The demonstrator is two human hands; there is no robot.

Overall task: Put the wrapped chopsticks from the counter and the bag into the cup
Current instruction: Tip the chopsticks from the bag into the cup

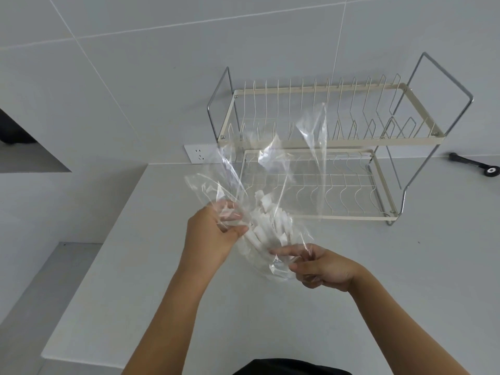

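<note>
While both hands pinch bag (pixel 270 190) | L grip (pixel 213 234), R grip (pixel 322 269) closed on film | chopsticks (pixel 266 228) btwn them

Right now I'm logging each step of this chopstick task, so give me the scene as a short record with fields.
left hand: pinches the upper side of the clear bag
right hand: holds the bag's lower end
bag contents: wrapped chopsticks, bunched inside
bag position: lifted above the counter
behind: two-tier dish rack, no dishes on it
wall: socket left of the rack
far right: black tool on the counter
cup: not in view
</note>
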